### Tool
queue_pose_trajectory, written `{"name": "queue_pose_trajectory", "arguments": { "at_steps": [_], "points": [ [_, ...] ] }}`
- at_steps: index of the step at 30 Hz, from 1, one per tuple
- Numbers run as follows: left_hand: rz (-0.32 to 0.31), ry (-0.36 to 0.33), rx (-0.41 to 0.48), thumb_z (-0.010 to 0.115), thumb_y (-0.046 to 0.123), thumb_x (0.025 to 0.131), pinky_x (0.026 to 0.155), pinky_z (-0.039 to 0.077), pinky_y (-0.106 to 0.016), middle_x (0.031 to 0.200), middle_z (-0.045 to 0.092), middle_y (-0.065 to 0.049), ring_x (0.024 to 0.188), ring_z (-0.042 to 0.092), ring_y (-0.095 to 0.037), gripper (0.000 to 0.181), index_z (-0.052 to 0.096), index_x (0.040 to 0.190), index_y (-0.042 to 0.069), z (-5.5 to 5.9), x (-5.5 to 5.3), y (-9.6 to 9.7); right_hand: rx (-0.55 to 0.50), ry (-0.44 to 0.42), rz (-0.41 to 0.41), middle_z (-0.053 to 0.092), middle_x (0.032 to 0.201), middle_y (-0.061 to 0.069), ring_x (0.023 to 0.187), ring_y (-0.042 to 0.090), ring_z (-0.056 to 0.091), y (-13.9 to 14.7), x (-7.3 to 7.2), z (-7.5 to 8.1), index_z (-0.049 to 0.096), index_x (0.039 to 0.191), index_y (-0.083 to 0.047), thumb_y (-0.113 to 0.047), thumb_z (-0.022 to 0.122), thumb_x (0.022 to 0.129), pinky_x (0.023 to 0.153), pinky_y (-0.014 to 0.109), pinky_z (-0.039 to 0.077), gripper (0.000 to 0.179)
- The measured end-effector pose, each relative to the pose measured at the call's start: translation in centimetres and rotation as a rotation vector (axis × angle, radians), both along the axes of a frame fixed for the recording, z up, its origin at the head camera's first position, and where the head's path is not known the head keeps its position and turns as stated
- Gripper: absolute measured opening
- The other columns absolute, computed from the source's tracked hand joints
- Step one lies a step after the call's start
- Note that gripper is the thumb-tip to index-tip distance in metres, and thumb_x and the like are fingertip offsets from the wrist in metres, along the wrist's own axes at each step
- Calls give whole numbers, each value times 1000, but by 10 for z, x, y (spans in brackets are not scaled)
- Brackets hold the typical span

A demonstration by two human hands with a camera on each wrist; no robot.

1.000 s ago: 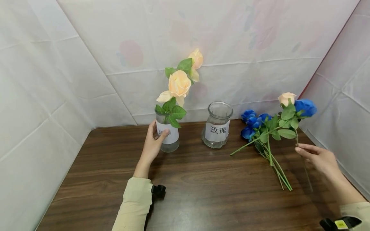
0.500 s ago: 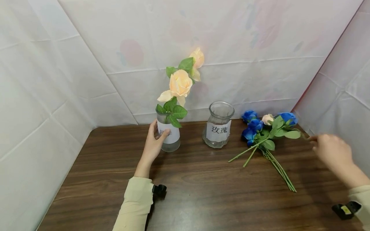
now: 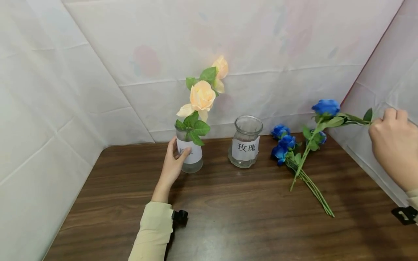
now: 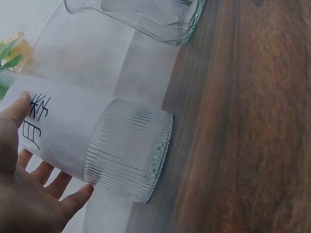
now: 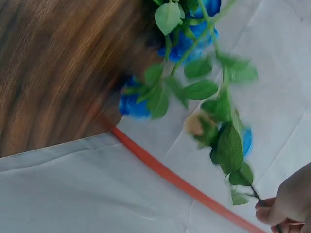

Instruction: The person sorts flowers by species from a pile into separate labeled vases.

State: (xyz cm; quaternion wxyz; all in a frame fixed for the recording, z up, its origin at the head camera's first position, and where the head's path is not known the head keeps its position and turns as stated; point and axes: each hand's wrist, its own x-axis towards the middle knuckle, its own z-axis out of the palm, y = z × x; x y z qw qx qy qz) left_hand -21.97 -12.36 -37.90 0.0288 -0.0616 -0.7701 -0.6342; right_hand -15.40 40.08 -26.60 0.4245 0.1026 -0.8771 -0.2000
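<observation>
Pale rose [image 5: 195,125], hanging beside a blue flower [image 3: 326,107] near the counter's [image 3: 235,203] right end, should be light, with soft petals; your right hand [image 3: 395,145] pinches its stem [image 5: 256,192] below the leaves [image 5: 229,148], a sensible spot. Your left hand [image 3: 172,158] wraps the glass vase [image 3: 195,154], probably slippery and breakable.

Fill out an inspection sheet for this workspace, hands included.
Surface: dark brown wood-grain table
Job's things: ribbed clear glass vase, white-labelled, with peach roses; faceted clear glass vase, white-labelled, no flowers inside; green-stemmed blue roses at right
Clutter: nothing seen
Hands: left hand holds the ribbed vase; right hand pinches a thin dark leafy stem, its bloom unclear
Cables: nothing seen
Surroundings: white sheeting with an orange-red strip
</observation>
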Motion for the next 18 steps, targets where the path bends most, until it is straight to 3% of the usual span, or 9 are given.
{"name": "queue_pose_trajectory", "arguments": {
  "at_steps": [6, 8, 10, 11, 14, 16, 18],
  "points": [
    [2, -7, -5, 60, 27, 101, 113, 28, -50, 159, 22, -18, 146, 22, -31, 74, 16, 158, 8, 1, 1, 0, -130, 49, 68, 43, 74, 36, 59, 54, 45, 11, 3, -3, 46, 72, 25, 22, 42, 80, 42, 54, 31, 9],
    [3, -10, -5, 60, 27, 101, 113, 28, -49, 160, 22, -18, 146, 22, -31, 74, 16, 158, 8, 1, 1, 0, -207, 51, 86, 47, 77, 36, 60, 55, 46, 11, 3, -4, 52, 80, 26, 22, 45, 78, 47, 57, 33, 8],
    [3, -13, -4, 60, 27, 101, 113, 27, -49, 160, 22, -18, 146, 22, -31, 74, 16, 158, 8, 1, 1, 0, -315, 16, 94, 50, 80, 36, 64, 53, 48, 10, 3, -4, 58, 88, 23, 21, 48, 80, 51, 55, 34, 13],
    [2, -14, -3, 60, 27, 101, 113, 27, -50, 160, 21, -18, 146, 21, -31, 74, 16, 158, 8, 1, 1, 0, -383, -24, 84, 51, 82, 35, 67, 52, 49, 8, 5, -3, 61, 90, 21, 19, 49, 82, 51, 48, 36, 14],
    [2, -14, -1, 60, 27, 101, 113, 27, -50, 159, 22, -18, 146, 21, -31, 74, 17, 158, 8, 1, 2, 0, -602, -180, 27, 53, 89, 31, 74, 38, 50, 2, 9, -1, 65, 99, 16, 11, 54, 89, 55, 30, 36, 15],
    [0, -13, 1, 60, 27, 101, 113, 27, -50, 159, 22, -18, 146, 21, -31, 74, 17, 157, 8, 1, 2, 0, -696, -247, -17, 56, 91, 29, 73, 15, 51, -2, 10, 0, 67, 102, 13, 4, 59, 92, 57, 21, 29, 15],
    [0, -13, 3, 60, 27, 101, 113, 27, -50, 159, 22, -18, 146, 21, -31, 74, 17, 157, 7, 2, 2, 0, -771, -279, -27, 63, 80, 11, 67, -6, 46, -7, 10, 1, 68, 105, 11, -1, 64, 94, 54, 15, 30, 17]
  ]
}}
